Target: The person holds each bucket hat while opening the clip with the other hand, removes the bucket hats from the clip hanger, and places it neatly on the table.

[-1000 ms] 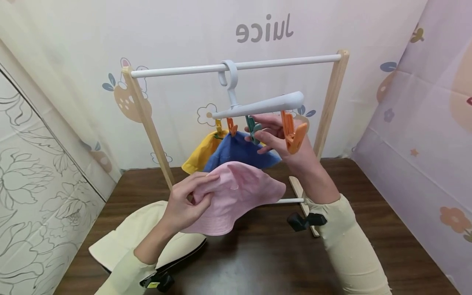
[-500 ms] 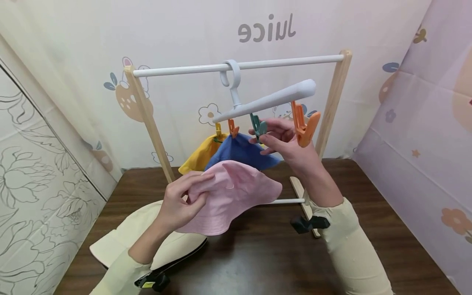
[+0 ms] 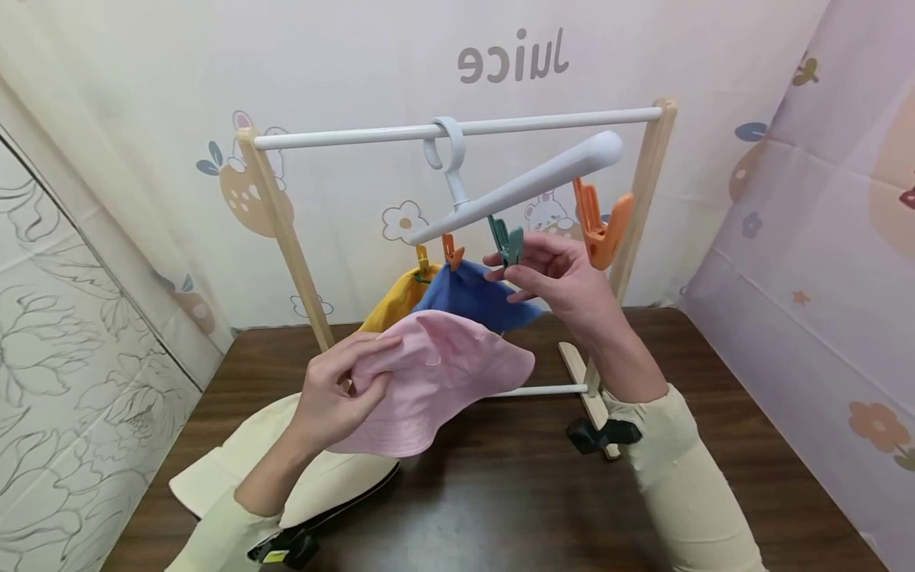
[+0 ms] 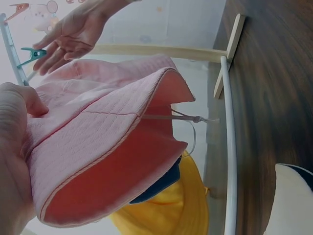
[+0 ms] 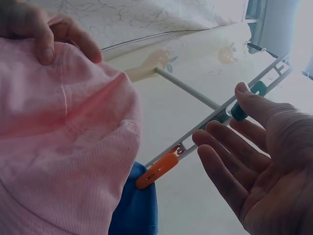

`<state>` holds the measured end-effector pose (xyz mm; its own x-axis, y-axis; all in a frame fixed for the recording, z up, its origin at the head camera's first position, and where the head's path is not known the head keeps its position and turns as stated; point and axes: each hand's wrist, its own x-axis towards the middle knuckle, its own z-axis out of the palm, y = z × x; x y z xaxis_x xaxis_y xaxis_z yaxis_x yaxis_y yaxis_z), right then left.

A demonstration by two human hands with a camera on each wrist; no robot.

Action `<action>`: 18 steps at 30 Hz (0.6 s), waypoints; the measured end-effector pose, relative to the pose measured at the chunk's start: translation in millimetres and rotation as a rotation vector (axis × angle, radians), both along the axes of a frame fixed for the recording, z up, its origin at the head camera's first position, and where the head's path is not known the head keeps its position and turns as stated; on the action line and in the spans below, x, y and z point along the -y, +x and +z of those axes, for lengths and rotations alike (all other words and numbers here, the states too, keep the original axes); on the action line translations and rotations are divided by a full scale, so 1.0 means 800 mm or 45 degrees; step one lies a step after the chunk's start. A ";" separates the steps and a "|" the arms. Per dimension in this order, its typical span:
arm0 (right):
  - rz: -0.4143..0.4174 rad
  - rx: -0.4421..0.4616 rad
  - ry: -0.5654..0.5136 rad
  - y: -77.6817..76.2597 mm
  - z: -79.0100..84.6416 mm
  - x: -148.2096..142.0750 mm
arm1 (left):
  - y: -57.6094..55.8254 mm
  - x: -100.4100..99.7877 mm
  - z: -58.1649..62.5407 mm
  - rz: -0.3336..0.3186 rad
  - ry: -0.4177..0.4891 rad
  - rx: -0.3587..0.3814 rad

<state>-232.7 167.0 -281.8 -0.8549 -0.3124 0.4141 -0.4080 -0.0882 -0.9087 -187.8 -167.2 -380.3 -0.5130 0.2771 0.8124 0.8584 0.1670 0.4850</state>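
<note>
A pink bucket hat (image 3: pixel 436 381) hangs in front of the rack, its crown gripped by my left hand (image 3: pixel 343 393). In the left wrist view, its brim faces down and a cord hangs from inside. My right hand (image 3: pixel 572 282) is up at a green clothespin (image 3: pixel 506 241) on the white hanger (image 3: pixel 529 187), the clip between thumb and fingers. That hanger slants, right end up and nearer. An orange clothespin (image 3: pixel 603 226) hangs at this near end. Toward the far end, an orange clip (image 3: pixel 452 251) holds a blue hat (image 3: pixel 465 295), and a yellow clip (image 3: pixel 422 258) holds a yellow hat (image 3: pixel 396 306).
The rack has a white top rod (image 3: pixel 343 138) and wooden posts (image 3: pixel 646 183), with a lower white rod (image 3: pixel 550 390) near the table. A cream hat (image 3: pixel 250 445) lies on the dark wooden table (image 3: pixel 515 500) at left, partly under my left arm. Printed curtains surround the table.
The hanger's right end has swung up and to the right, carrying the green and orange clips with it. My left hand has shifted slightly left with the pink hat.
</note>
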 end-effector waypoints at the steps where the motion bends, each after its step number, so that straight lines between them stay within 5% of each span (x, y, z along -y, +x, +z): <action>1: 0.002 -0.003 0.004 0.000 0.000 0.001 | 0.000 0.002 0.000 0.005 0.002 -0.011; 8: -0.058 -0.032 0.089 0.001 -0.007 -0.002 | 0.004 0.015 0.000 0.032 -0.014 -0.014; 18: -0.099 -0.015 0.097 0.003 -0.027 -0.012 | 0.003 0.035 -0.002 -0.067 -0.033 0.053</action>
